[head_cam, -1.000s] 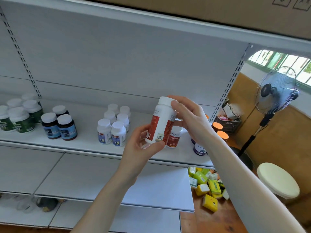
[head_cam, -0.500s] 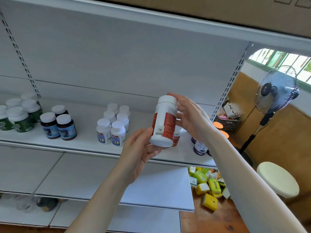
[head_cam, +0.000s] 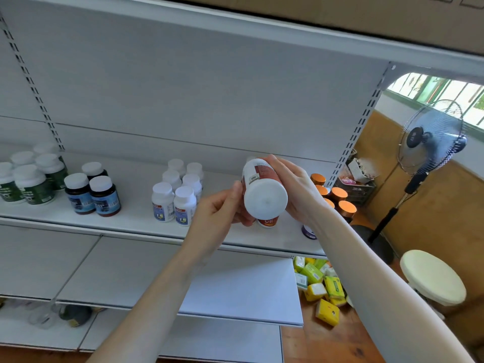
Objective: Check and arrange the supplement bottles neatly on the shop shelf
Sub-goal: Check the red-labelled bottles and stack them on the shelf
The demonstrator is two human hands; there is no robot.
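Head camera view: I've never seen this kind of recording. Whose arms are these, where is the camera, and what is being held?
There is no machine here: a person wears one camera on the head, looking forward and down, so the two bare arms are their own. The left hand and right hand both hold a red-labelled bottle, tipped so its white base faces the camera. The shelf behind carries green-labelled bottles, dark blue-labelled bottles, small white bottles and orange-capped jars.
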